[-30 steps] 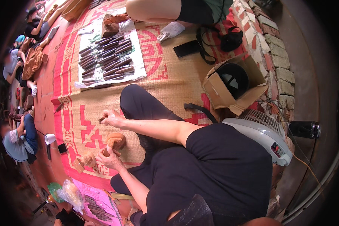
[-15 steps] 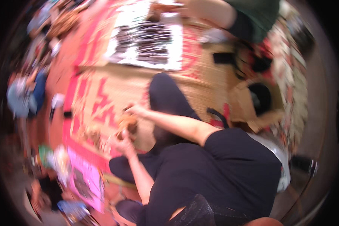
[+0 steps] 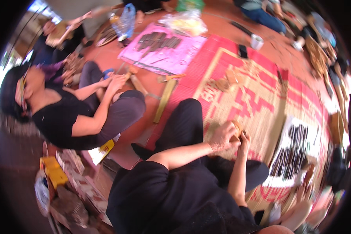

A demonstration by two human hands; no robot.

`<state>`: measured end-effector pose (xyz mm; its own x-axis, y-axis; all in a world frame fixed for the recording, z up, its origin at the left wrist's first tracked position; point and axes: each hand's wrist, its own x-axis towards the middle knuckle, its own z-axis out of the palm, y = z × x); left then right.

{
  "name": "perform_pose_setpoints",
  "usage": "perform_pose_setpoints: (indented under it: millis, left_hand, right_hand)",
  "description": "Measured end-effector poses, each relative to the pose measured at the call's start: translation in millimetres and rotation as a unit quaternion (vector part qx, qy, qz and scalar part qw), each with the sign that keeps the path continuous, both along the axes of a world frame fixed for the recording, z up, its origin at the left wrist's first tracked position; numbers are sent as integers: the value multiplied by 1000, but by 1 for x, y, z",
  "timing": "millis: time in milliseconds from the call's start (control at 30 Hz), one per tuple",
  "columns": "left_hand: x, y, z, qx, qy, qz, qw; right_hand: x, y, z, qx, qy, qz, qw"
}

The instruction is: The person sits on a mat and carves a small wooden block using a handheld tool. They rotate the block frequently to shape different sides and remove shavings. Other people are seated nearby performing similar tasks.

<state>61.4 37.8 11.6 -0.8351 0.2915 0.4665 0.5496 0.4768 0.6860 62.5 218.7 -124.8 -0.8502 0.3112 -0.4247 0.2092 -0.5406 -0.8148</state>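
My left hand (image 3: 221, 136) is closed round a tan, wooden-looking piece (image 3: 237, 127), held up in front of my folded legs. Close against it, my right hand (image 3: 243, 145) is closed, and a small dark tip shows at its fingers. That looks like a slim dark tool, mostly hidden by the hand. The two hands almost touch at the piece. Beyond them, other tan pieces (image 3: 234, 75) and shavings lie on the red and straw-coloured mat (image 3: 257, 117).
A white sheet with several dark slim tools (image 3: 290, 162) lies to the right; a pink sheet (image 3: 130, 58) bears more. At left, a co-worker (image 3: 78, 105) sits holding a tan piece. A wooden strip (image 3: 164, 102), a phone (image 3: 242, 51) and a white cup (image 3: 256, 41) lie around.
The view has swung left, bringing the co-worker and pink sheet nearer the middle. My hands, apart before with the dark tool raised, have come together at the tan piece.
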Motion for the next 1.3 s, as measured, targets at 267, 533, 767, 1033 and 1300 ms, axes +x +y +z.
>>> perform_pose_setpoints:
  millis: [267, 533, 767, 1033, 1300]
  left_hand:
    - [2, 4, 7, 20, -28, -35, 999]
    - [-5, 11, 9, -51, 99, -21, 994]
    - [-11, 23, -9, -87, 104, -102, 985]
    - [-11, 20, -12, -67, 132, -84, 985]
    - [-10, 25, -5, -67, 126, -82, 986]
  right_hand:
    - [-10, 2, -3, -12, 61, 33, 998]
    - [-16, 3, 4, 31, 70, 55, 996]
    - [-25, 2, -7, 79, 115, 67, 988]
    - [-37, 31, -37, 126, -17, -6, 992]
    - [-44, 4, -16, 12, 104, 71, 992]
